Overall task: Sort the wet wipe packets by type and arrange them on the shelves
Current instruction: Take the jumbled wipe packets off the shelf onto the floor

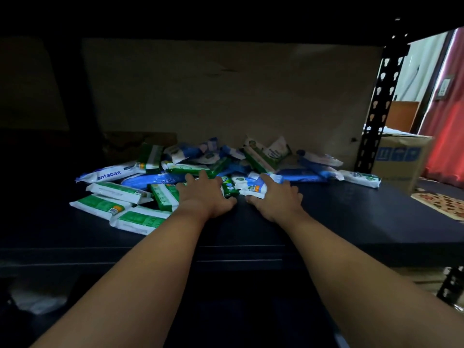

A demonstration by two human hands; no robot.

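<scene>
While the packets lie mixed in one heap, the step in hand is judged to be pulling them apart by type.

Shelf [351, 212]: dark board, dimly lit; the bare stretch on the right of the heap is the likely place to start a group. Keep each group well apart from the heap.

Pile of packets [216, 164]: green-and-white and blue-and-white packets jumbled at the back middle of the shelf, some propped against others. Draw from the near edge so leaning packets do not slide.

Green packets [120, 204]: several lie flat on the left, near one another; a group could be built here.

Left hand [203, 194]: palm down on green packets at the front of the pile, fingers spread and relaxed, gripping nothing.

Right hand [276, 197]: just beside the left, fingers curled over a small white packet [256, 189]. Check its print first; the low light makes colours easy to confuse.
</scene>
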